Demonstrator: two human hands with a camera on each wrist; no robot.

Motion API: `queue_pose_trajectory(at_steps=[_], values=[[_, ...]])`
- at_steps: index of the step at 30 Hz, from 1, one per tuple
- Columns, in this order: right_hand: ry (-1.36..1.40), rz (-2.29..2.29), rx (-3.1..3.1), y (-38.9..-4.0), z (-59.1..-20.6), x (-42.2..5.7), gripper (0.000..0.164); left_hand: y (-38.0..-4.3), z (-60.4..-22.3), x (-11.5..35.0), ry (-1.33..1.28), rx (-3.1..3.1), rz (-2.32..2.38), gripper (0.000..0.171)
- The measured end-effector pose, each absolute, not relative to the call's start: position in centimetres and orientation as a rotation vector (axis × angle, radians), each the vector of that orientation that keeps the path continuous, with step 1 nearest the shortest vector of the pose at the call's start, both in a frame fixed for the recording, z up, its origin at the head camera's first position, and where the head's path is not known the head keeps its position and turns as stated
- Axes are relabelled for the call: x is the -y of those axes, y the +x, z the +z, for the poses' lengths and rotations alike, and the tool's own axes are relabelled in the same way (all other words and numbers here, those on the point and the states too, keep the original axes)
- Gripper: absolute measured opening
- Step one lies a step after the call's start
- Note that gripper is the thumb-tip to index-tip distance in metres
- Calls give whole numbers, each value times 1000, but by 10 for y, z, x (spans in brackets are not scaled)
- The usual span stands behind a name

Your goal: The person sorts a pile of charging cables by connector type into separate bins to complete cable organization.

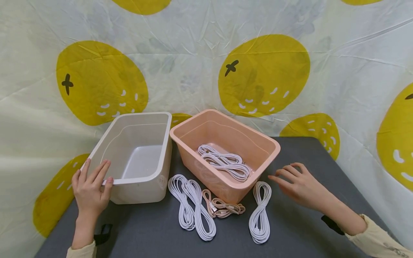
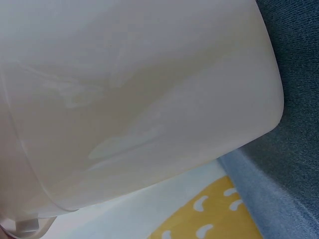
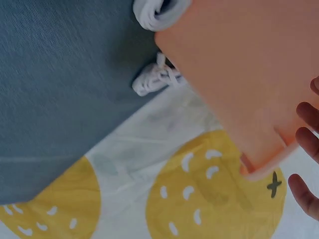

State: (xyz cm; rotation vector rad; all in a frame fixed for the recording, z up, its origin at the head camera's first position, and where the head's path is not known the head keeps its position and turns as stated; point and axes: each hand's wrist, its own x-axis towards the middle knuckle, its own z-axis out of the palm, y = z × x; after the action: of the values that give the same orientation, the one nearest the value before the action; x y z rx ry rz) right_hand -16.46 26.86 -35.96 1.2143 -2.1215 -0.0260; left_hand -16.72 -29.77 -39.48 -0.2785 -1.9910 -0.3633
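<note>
My left hand [image 1: 91, 190] rests on the near left corner of a white plastic bin [image 1: 166, 172], fingers reaching over its rim. That bin's wall [image 2: 149, 89] fills most of the left wrist view. To its right stands a peach plastic bin [image 1: 196, 165] with several coiled white cables [image 1: 222, 162] inside. My right hand [image 1: 298, 184] is in the air just right of the peach bin, fingers slightly bent and holding nothing; its fingertips [image 3: 308, 144] show at the right wrist view's edge. Nearest it on the table lies a bundled white cable [image 1: 260, 215].
Two more white cable bundles [image 1: 184, 204] and tan cables [image 1: 222, 208] lie before the bins on the dark grey table [image 1: 145, 233]. A white bundle [image 3: 155, 79] shows beyond the peach bin in the right wrist view. A lemon-patterned cloth [image 1: 193, 71] hangs behind.
</note>
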Motion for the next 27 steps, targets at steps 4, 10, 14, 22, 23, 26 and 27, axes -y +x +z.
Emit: queue_pose_trajectory(at_steps=[4, 10, 14, 22, 23, 26, 27], values=[[1259, -42, 2136, -163, -372, -266, 47, -167, -395, 298, -277, 1992, -363, 56], [1344, -85, 2146, -162, -394, -260, 48, -167, -394, 297, -280, 1988, -369, 58], [1423, -153, 2183, -163, -405, -261, 42, -167, -394, 297, -284, 1981, -368, 57], [1504, -246, 2276, -163, -417, -256, 54, -167, -395, 297, -290, 1980, -372, 57], [1510, -252, 2280, -164, -418, -255, 56, -167, -395, 297, -291, 1978, -372, 57], [1534, -286, 2280, -165, -422, -254, 60, -168, -394, 296, -292, 1972, -372, 57], [1544, -302, 2278, -166, -424, -254, 62, -168, -394, 296, -291, 1971, -371, 57]])
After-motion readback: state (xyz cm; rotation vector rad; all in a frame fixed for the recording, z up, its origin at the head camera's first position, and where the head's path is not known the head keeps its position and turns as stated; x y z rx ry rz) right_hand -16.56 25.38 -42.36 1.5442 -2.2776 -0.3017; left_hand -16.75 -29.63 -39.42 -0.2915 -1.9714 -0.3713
